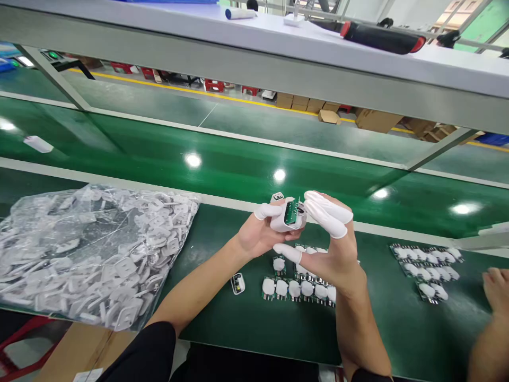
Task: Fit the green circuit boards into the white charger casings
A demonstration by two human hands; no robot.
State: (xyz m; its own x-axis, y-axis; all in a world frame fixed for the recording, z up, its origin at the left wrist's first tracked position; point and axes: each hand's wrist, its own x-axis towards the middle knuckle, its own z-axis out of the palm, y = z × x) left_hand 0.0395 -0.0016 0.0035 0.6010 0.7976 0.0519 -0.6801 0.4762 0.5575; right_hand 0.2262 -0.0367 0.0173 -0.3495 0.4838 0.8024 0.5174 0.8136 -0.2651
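In my left hand (258, 231), closed around it, is a white plastic housing (280, 220). A green circuit board (293, 211) sticks partway out of the housing's open end. My right hand (334, 239) is beside it, thumb below and fingers above spread apart, the fingertips close to the board; I cannot tell whether they touch it. White finger cots cover several fingertips. Below the hands, rows of circuit boards with white round pads (294, 289) lie on the green table, partly hidden by my right hand. A small white housing (237, 284) lies left of them.
A clear plastic bag (99, 254) of white plastic pieces covers the table's left side. More padded boards (425, 265) lie at right, near another person's hand (497, 289). Another white housing (277, 197) shows behind my left hand. A raised shelf (254, 53) crosses ahead.
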